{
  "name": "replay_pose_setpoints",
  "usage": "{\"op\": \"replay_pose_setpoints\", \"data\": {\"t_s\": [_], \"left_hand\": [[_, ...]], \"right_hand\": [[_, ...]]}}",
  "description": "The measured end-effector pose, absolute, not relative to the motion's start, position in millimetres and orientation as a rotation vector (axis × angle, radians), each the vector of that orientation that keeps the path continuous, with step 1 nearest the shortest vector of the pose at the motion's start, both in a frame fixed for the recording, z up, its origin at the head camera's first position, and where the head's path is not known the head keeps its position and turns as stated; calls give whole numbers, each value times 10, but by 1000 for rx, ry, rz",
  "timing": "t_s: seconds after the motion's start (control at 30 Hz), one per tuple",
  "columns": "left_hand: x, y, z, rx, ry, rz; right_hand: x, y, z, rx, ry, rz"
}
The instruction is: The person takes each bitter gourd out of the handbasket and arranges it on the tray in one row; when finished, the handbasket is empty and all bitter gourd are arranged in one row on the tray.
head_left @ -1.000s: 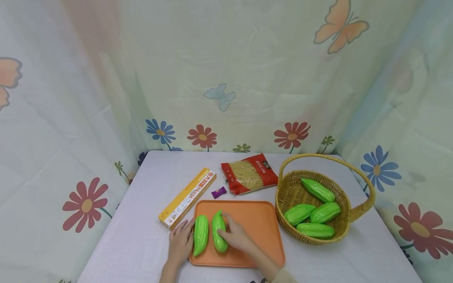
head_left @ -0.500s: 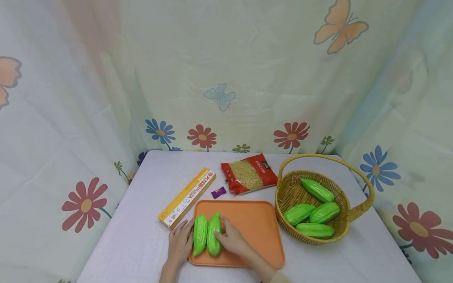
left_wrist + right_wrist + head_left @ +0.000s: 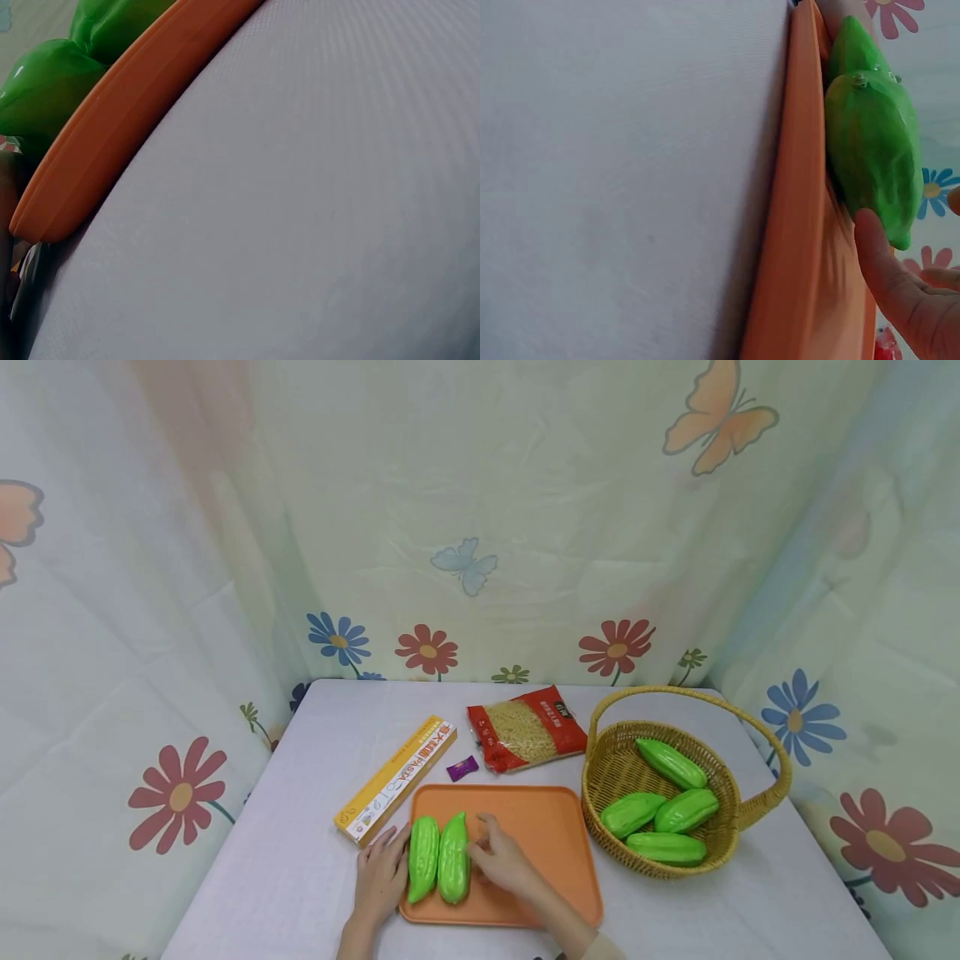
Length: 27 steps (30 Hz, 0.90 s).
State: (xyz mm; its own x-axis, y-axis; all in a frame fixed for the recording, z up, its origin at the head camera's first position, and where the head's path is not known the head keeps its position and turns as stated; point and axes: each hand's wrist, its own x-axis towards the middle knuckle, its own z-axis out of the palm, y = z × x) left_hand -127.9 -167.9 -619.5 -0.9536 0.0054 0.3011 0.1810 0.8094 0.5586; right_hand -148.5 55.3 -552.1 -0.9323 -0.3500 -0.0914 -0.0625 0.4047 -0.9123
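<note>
Fingers now looser beside gourd

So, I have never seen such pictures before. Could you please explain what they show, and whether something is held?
There is no machine here: a person works with two bare hands. The wide picture comes from a camera worn on the head, looking forward and down. The other two come from cameras on the left and right wrists, so they look tilted.

On the white table lies an orange tray with two green vegetables side by side. Around it are a yellow and white box, a purple wrapped sweet, a red packet and a wicker basket holding four more.

Nothing appears to be gripped. The left hand lies along the tray's left edge. The right hand is beside the nearer vegetable, its thumb very near or touching; I cannot tell which.
</note>
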Motion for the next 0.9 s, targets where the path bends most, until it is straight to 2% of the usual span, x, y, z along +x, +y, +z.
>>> {"op": "replay_pose_setpoints", "data": {"t_s": [0.37, 0.63, 0.9], "left_hand": [[-1289, -1686, -6212, -142, -2714, -895], [-1280, -1688, -6217, -128, -2716, -879], [-1306, -1671, -6231, -161, -2684, -879]], "right_hand": [[-1656, 981, -5084, -451, 2554, -1374], [-1768, 1549, -4855, -615, 2705, -1222], [-1895, 2165, -4520, -613, 2723, -1061]]}}
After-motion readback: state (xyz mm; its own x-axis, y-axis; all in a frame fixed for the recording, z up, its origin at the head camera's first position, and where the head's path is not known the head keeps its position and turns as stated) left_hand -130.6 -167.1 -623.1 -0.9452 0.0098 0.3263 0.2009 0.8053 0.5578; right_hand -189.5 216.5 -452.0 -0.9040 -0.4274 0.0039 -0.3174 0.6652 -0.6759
